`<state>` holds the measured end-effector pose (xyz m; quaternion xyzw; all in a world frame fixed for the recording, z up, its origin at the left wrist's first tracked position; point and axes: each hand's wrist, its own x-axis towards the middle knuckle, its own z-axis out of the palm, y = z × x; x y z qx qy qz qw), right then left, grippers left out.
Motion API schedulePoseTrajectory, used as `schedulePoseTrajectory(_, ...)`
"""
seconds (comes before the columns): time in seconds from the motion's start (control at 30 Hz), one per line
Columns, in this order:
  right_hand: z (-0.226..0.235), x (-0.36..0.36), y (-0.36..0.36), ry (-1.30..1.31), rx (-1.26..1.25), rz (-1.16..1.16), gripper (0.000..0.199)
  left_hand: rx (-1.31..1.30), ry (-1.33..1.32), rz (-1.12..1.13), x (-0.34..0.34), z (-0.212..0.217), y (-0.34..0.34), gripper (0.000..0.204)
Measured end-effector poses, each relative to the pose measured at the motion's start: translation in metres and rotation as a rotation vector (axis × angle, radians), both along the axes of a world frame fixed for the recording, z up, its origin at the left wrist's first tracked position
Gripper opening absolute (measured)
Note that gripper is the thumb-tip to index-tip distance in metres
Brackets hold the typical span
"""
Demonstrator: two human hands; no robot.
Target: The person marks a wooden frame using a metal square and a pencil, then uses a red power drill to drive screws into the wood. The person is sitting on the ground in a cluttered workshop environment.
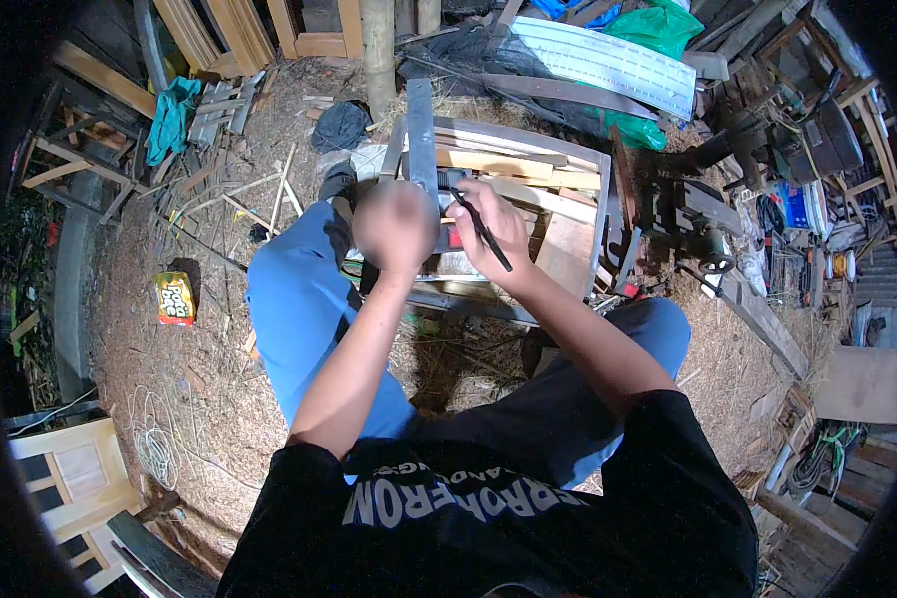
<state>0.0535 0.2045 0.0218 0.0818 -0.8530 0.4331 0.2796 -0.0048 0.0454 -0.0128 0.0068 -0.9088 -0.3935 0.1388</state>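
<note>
Floor [169, 389]: covered in sawdust and shavings, with offcuts scattered at upper left. White corrugated sheet [608, 62] lies at the top, a green bag [658, 25] behind it. Frame [568, 214]: a grey-edged wooden piece with planks stacked on it, directly ahead of the person's knees. Square [421, 130]: a long grey metal blade lying on the frame, running away from the person. Machine [693, 224]: dark, just right of the frame. Yellow packet [174, 297] lies on the floor, well left. Left hand [394, 229]: blurred, resting on the near end of the square; how far it is closed cannot be told. Right hand [498, 231]: fingers closed around a dark pencil [483, 231], tip slanting up-left toward the square
</note>
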Motion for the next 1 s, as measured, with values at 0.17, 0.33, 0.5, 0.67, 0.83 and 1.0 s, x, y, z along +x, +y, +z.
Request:
schedulePoseTrajectory(0.17,0.004,0.000,-0.001,0.048,0.000,0.072,0.021,-0.004,-0.019,0.007,0.001,0.000,-0.002,0.033)
schedulePoseTrajectory(0.33,0.001,-0.001,-0.001,0.065,-0.060,0.064,0.012,0.000,-0.010,0.004,0.004,0.005,0.001,0.033)
schedulePoseTrajectory(0.5,-0.006,0.001,-0.001,0.037,-0.053,-0.028,0.012,-0.009,-0.018,0.019,0.005,0.008,0.004,0.034)
schedulePoseTrajectory(0.67,-0.005,0.004,-0.001,-0.047,-0.098,-0.019,0.016,-0.008,-0.007,0.018,0.004,0.005,0.002,0.033)
schedulePoseTrajectory(0.83,-0.010,-0.001,0.001,0.013,-0.051,0.010,0.015,-0.005,0.017,0.021,0.007,0.009,0.004,0.030)
schedulePoseTrajectory(1.0,-0.006,0.000,0.001,-0.032,-0.055,0.032,0.015,0.003,0.006,0.006,0.005,0.006,0.002,0.030)
